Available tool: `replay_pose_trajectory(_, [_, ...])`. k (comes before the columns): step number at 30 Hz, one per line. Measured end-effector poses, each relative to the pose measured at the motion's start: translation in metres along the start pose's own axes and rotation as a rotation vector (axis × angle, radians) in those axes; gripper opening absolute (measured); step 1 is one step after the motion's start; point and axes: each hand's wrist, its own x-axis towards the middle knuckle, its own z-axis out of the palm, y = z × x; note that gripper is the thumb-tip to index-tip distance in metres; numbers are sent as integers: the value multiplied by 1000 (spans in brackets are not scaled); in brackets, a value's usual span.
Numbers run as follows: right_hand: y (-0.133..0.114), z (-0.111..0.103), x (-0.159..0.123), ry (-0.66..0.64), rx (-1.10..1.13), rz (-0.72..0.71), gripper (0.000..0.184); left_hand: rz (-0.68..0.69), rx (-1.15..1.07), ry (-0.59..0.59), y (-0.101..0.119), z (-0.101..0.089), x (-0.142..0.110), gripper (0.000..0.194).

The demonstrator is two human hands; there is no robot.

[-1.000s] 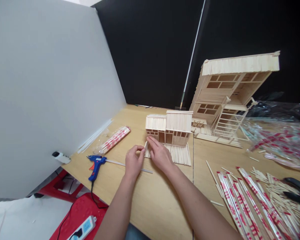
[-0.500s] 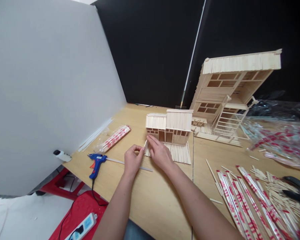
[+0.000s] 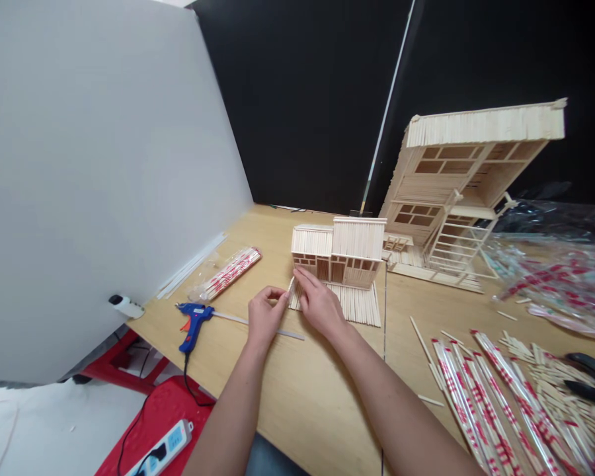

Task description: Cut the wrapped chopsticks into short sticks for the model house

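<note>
A small stick-built model house (image 3: 338, 250) stands on a base of laid sticks (image 3: 357, 305) in the middle of the wooden table (image 3: 307, 390). My left hand (image 3: 264, 316) is closed in a pinch on a thin stick at the base's front left corner. Beside it, my right hand (image 3: 318, 304) lies on the base with its fingers stretched out, the fingertips touching the front left of the house.
A blue glue gun (image 3: 192, 320) with a glue stick lies to the left. A packet of wrapped sticks (image 3: 229, 271) sits behind it. A larger stick house (image 3: 459, 192) stands at the back right. Wrapped sticks (image 3: 496, 396), cut pieces and black pliers (image 3: 592, 375) cover the right side.
Both hands stay at the base's front left corner. Only the view has shifted slightly.
</note>
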Motion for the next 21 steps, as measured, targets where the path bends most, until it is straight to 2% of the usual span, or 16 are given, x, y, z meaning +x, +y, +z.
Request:
replay_pose_trajectory(7, [6, 4, -1, 74, 82, -38, 65, -20, -20, 5, -2, 0, 0, 20])
replay_pose_trajectory(12, [5, 0, -1, 171, 69, -1, 52, -29, -36, 5, -2, 1, -1, 20])
replay_pose_trajectory(21, [2, 0, -2, 74, -58, 64, 53, -29, -49, 7, -5, 2, 0, 20])
